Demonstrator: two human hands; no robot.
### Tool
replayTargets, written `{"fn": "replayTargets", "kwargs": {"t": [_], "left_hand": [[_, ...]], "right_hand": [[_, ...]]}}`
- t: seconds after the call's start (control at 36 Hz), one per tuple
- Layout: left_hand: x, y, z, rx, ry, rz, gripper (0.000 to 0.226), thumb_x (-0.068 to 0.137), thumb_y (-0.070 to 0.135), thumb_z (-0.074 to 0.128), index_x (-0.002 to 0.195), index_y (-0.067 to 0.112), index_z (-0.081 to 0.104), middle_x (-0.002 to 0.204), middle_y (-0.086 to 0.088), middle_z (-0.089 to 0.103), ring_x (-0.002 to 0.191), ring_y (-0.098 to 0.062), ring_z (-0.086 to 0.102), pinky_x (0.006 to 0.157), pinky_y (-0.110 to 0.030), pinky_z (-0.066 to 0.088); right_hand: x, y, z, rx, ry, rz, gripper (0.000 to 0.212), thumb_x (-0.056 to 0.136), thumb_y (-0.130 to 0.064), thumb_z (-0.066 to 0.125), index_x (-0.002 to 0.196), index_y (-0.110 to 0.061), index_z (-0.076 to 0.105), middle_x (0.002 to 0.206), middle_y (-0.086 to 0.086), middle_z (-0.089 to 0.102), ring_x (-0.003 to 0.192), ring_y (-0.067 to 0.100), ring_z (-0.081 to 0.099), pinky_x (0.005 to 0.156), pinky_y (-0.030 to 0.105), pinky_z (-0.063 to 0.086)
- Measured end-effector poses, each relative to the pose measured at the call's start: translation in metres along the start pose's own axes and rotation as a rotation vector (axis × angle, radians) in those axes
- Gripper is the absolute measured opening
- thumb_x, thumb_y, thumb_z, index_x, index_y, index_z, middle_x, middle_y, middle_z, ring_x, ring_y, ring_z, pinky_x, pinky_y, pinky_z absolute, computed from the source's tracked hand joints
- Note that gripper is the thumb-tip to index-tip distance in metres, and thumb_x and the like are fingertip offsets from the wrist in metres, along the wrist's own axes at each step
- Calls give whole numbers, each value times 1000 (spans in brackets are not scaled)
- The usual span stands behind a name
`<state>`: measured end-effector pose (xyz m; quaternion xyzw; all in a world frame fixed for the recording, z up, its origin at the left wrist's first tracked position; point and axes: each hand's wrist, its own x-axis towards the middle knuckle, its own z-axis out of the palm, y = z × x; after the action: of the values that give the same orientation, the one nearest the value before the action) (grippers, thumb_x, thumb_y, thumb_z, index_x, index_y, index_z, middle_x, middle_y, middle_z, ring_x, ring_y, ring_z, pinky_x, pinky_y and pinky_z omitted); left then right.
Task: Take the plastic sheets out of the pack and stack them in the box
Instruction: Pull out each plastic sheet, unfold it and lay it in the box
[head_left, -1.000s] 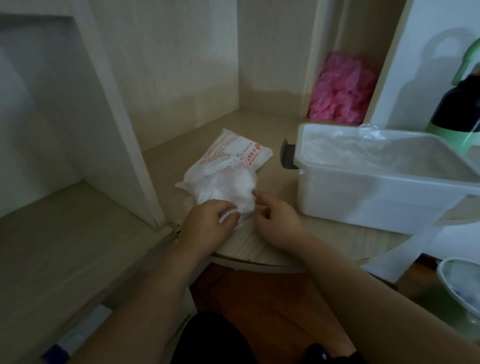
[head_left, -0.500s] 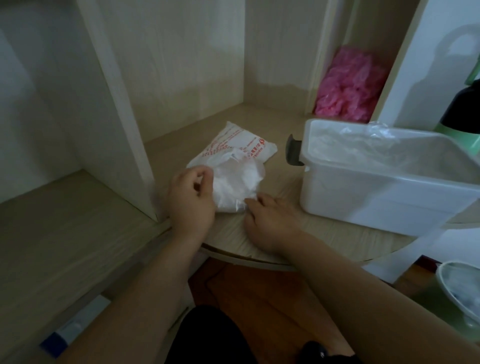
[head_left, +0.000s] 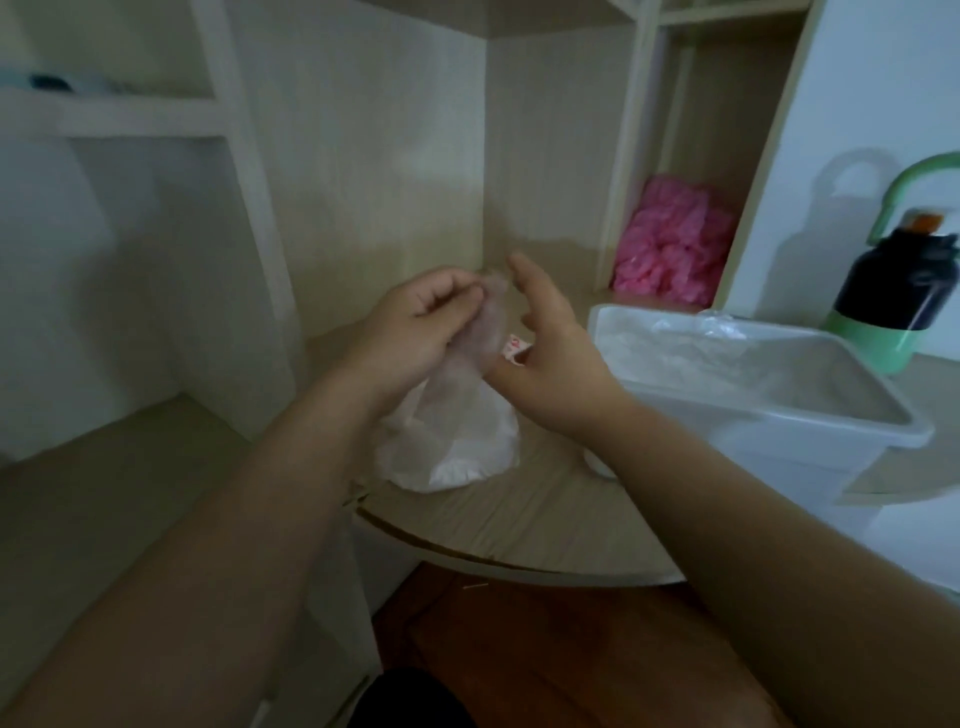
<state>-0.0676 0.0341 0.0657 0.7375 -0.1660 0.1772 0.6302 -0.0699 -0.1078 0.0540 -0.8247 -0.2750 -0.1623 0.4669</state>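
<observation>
pale wood corner unit: one sheet held above the pack

pale wood-grain panels are seen all round, and a rounded tabletop is set into the corner. on it, near its front edge, a white pack is laid, crumpled and soft, with a small red-printed corner showing between the two hands. above the pack, a thin translucent plastic sheet is pinched by the left hand, whose fingers are curled in around its upper part; the sheet is hung down from that grip toward the pack. the right hand is held just beside the sheet with its fingers stretched out and relaxed, nothing being grasped; whether its thumb is touching the sheet cannot be told.

to the right, a white plastic box is placed on the tabletop, close to the right forearm. inside it, clear plastic sheets are piled loosely, crinkled, with one edge raised above the far rim. behind the box, an open cubby is filled at its base with pink crumpled material. a dark bottle with a green base and green loop handle is stood upright beyond the box's far right corner. open shelves are seen at the left.
</observation>
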Motion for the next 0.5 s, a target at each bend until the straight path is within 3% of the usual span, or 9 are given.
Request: {"fn": "replayTargets", "kwargs": {"t": [0.06,0.14,0.17,0.22,0.31,0.42,0.5], "left_hand": [[1,8,5,-15,-79,-24,22,97,6,50,87,18,65,69,15,68,68,5,60,67,-12,47],[4,15,13,-28,-73,-74,19,98,13,50,86,16,65,69,9,68,63,-1,62,62,-17,48],[4,17,16,-42,-53,-95,21,99,18,50,85,17,65,70,7,69,63,-4,62,63,-20,48],[5,23,19,-202,-117,-163,34,98,36,44,87,16,69,78,3,72,70,-8,65,65,-22,52],[-1,29,26,-490,-357,-213,51,79,57,43,94,19,75,91,2,73,82,-13,68,68,-23,55],[4,19,35,-44,-203,-87,29,73,21,73,99,24,61,77,13,70,73,-4,65,66,-21,53],[15,23,43,-10,-72,-88,16,87,2,63,87,18,62,65,9,67,61,-5,60,65,-22,48]], "right_hand": [[8,-7,-15,-37,-25,-47,80,84,-15,68,148,-21,22,140,1,41,125,8,41,99,19,38],[15,-14,-35,-147,47,-75,44,84,-17,67,127,-17,57,96,-8,59,85,3,54,68,3,38],[16,-14,-40,-170,83,-80,27,85,-17,67,111,-14,67,83,-10,60,74,3,55,63,3,39],[18,-13,-47,-131,150,-60,9,84,-15,67,90,-10,73,74,-5,65,67,7,56,69,19,48],[18,-13,-62,-26,216,110,13,86,-15,63,75,-7,67,69,4,61,64,14,53,66,33,49],[16,-13,-85,114,235,384,23,86,-15,57,70,2,57,59,7,49,49,17,40,45,27,33],[13,-10,-100,119,167,479,18,85,-15,60,84,3,61,67,10,51,49,15,39,44,22,29]]}}
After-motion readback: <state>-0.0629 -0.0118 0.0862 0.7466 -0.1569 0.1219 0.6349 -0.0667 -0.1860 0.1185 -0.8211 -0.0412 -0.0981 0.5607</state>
